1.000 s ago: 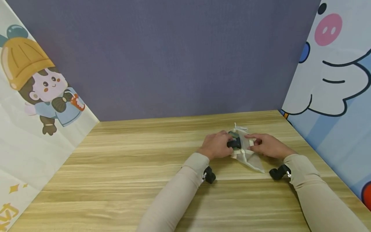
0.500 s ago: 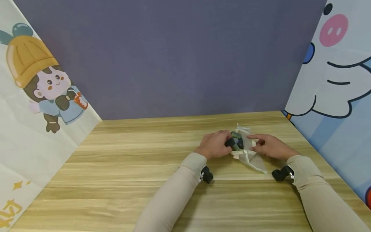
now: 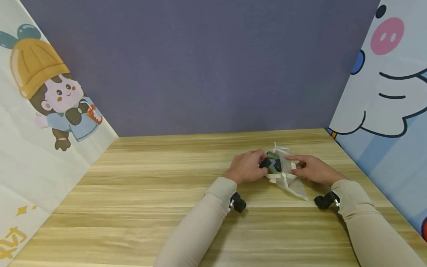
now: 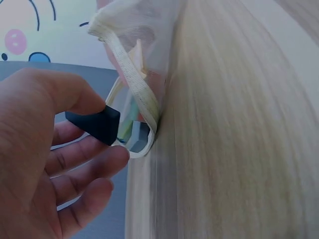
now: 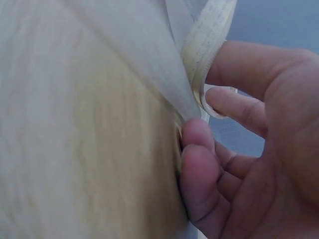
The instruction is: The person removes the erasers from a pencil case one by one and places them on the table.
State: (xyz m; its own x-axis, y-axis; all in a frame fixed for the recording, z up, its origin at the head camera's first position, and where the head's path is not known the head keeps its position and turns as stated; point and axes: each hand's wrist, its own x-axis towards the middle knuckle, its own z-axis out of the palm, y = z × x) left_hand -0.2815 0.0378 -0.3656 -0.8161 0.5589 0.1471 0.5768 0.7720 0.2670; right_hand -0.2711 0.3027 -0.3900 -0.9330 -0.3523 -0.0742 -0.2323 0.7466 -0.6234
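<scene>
Black block [image 4: 101, 124], pinched by the left hand [image 3: 246, 167] (right hand [image 3: 311, 169] grips mesh bag [image 3: 293, 185]), has edged leftward.

A left hand [image 4: 37, 149] on the near left pinches a dark block [image 4: 102, 127] with flat, angled faces; its lower fingers curve loosely beneath. To the right and farther off, a sheer mesh bag [image 4: 157, 20] rests on a wood-grain table [image 4: 229, 124], its mouth, edged with a cream band [image 4: 133, 79], facing the hand. Just inside sit a grey block [image 4: 140, 136] and something green [image 4: 126, 132], partly hidden. Far on the left, a blue-grey wall [image 4: 102, 216] meets a white panel [image 4: 65, 40] printed with a pink snout.
</scene>
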